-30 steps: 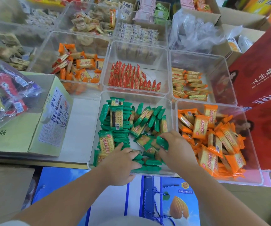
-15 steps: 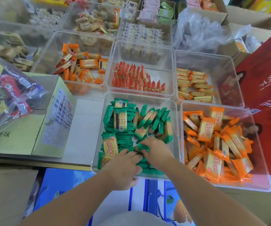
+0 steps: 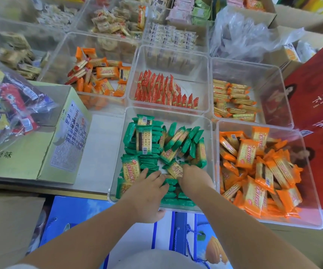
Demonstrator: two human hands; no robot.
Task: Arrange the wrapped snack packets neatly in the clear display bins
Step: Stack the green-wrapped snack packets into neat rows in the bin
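Green-wrapped cracker packets (image 3: 147, 142) fill a clear bin (image 3: 168, 113) in front of me; some stand on edge in rows, others lie loose and tilted. My left hand (image 3: 149, 193) rests flat, fingers extended, on the packets at the bin's near side. My right hand (image 3: 193, 177) is inside the bin just to the right of it, and its fingers pinch one green packet (image 3: 175, 169). The fingertips of both hands are partly hidden among the packets.
A bin of loose orange packets (image 3: 253, 167) sits to the right. Behind are bins with red packets (image 3: 164, 92), orange packets (image 3: 100, 76) and yellow packets (image 3: 232, 100). A cardboard box (image 3: 40, 148) stands at left, red cartons (image 3: 316, 90) at right, blue bags (image 3: 79, 216) below.
My right hand has moved left and further into the green bin and now pinches a packet near its middle. My left hand stays on the near packets.
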